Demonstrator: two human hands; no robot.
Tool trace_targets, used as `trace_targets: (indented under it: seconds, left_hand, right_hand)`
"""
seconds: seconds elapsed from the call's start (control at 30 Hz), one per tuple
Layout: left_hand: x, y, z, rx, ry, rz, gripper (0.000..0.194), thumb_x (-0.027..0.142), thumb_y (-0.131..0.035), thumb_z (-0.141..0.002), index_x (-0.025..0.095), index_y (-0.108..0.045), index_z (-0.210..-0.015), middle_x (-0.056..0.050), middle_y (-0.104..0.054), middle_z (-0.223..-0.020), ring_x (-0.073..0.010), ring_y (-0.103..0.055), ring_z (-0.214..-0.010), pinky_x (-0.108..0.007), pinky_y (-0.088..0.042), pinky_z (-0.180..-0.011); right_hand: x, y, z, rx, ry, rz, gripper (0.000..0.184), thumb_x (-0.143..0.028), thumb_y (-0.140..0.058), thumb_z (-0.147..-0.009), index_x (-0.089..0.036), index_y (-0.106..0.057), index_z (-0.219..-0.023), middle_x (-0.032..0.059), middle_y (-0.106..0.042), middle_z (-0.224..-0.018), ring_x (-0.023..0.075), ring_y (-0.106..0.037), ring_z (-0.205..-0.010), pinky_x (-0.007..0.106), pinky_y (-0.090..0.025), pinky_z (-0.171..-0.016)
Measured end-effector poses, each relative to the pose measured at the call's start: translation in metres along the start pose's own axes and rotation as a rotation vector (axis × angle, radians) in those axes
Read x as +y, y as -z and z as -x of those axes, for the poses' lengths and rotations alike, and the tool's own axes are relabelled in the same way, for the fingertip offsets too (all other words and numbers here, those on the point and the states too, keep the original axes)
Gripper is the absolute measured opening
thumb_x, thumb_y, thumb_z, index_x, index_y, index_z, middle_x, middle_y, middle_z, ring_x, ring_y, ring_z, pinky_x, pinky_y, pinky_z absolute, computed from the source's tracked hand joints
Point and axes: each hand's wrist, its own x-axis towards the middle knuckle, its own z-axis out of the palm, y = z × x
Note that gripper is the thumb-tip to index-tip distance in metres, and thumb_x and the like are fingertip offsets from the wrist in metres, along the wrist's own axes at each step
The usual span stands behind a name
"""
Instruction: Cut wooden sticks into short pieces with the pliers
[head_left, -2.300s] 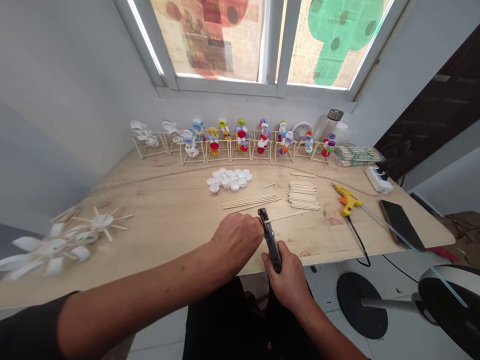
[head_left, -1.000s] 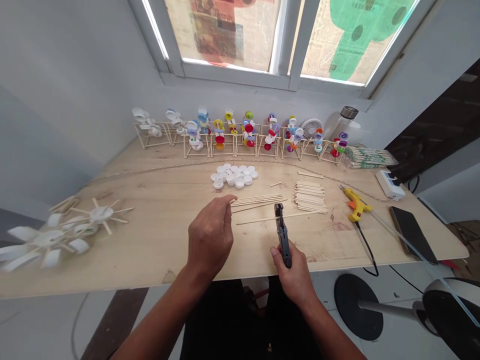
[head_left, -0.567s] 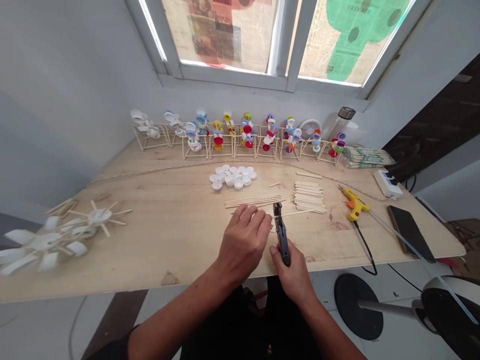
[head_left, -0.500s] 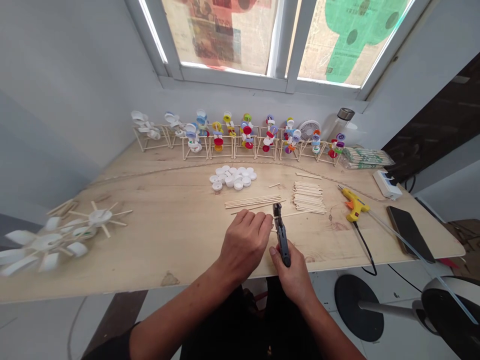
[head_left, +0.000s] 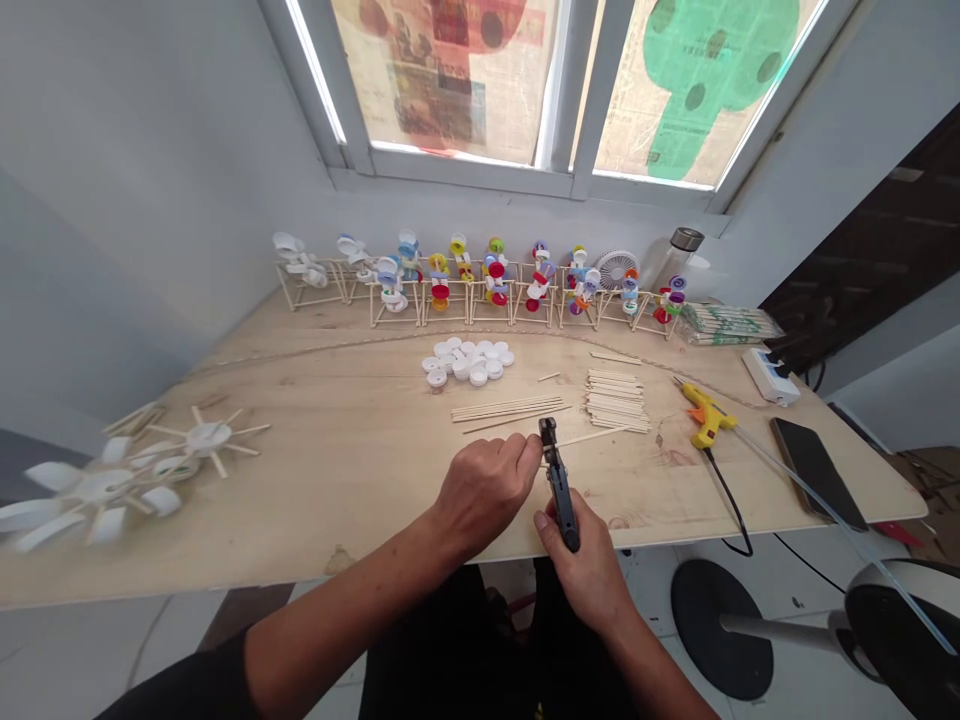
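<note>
My right hand (head_left: 589, 560) is closed around the handles of dark pliers (head_left: 561, 490), whose head points away from me. Just left of the jaws, my left hand (head_left: 491, 490) is pinched shut. A thin wooden stick (head_left: 596, 436) runs rightward from the jaws, in line with the left fingertips; its other end is hidden by the hand. Beyond the hands lie several long sticks (head_left: 506, 409). To their right is a stack of shorter cut sticks (head_left: 616, 402). White bottle caps (head_left: 469, 362) form a pile farther back.
A yellow glue gun (head_left: 709, 418), a phone (head_left: 817, 470) and a power strip (head_left: 771, 376) are at right. Stick-and-cap wheels (head_left: 206, 438) lie at left. Colourful cap wheels on stick frames (head_left: 495, 290) line the wall, with a small fan (head_left: 619, 270) and bottle (head_left: 679, 258).
The view has tilted slightly upward. Both hands and the pliers have shifted a little down and left in the picture, still side by side at the jaws.
</note>
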Motion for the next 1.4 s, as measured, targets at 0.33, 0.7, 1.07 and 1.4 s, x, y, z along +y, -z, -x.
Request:
trace_targets:
  seconds: [0.33, 0.7, 1.07, 1.4]
  left_hand:
    - [-0.007, 0.0, 0.005, 0.061, -0.029, 0.057, 0.016, 0.01, -0.037, -0.084, 0.014, -0.052, -0.082, 0.001, -0.049, -0.057, -0.011, -0.045, -0.045, -0.024, -0.027, -0.043]
    - [-0.014, 0.001, 0.015, -0.024, -0.002, 0.278, 0.02, 0.008, -0.034, -0.081, 0.015, -0.053, -0.081, 0.0, -0.055, -0.063, -0.0105, -0.05, -0.051, -0.02, -0.035, -0.045]
    - [-0.025, 0.013, 0.011, -0.243, 0.063, 0.687, 0.021, 0.02, -0.031, -0.089, 0.017, -0.05, -0.08, 0.0, -0.057, -0.063, -0.0105, -0.052, -0.053, -0.02, -0.036, -0.05]
    - [-0.031, 0.006, 0.011, -0.279, 0.049, 0.691, 0.024, 0.021, -0.03, -0.09, 0.017, -0.048, -0.075, 0.001, -0.054, -0.061, -0.0098, -0.05, -0.053, -0.019, -0.034, -0.051]
  right_hand:
    - [-0.003, 0.002, 0.003, -0.018, 0.012, 0.139, 0.018, -0.036, -0.044, -0.082, -0.02, -0.046, -0.075, -0.0018, -0.055, -0.06, 0.0151, -0.052, -0.054, 0.024, -0.034, -0.052]
    - [-0.005, 0.001, 0.004, 0.004, 0.08, 0.217, 0.015, -0.035, -0.045, -0.081, -0.021, -0.044, -0.075, -0.0018, -0.058, -0.059, 0.0162, -0.055, -0.053, 0.024, -0.032, -0.05]
    - [-0.005, 0.001, 0.004, -0.013, 0.106, 0.267, 0.016, -0.035, -0.044, -0.081, -0.022, -0.039, -0.073, -0.0031, -0.051, -0.056, 0.0159, -0.052, -0.051, 0.023, -0.03, -0.049]
    - [-0.004, -0.003, 0.001, -0.013, 0.088, 0.314, 0.019, -0.035, -0.043, -0.082, -0.022, -0.035, -0.07, -0.0042, -0.048, -0.052, 0.0141, -0.048, -0.047, 0.023, -0.025, -0.047]
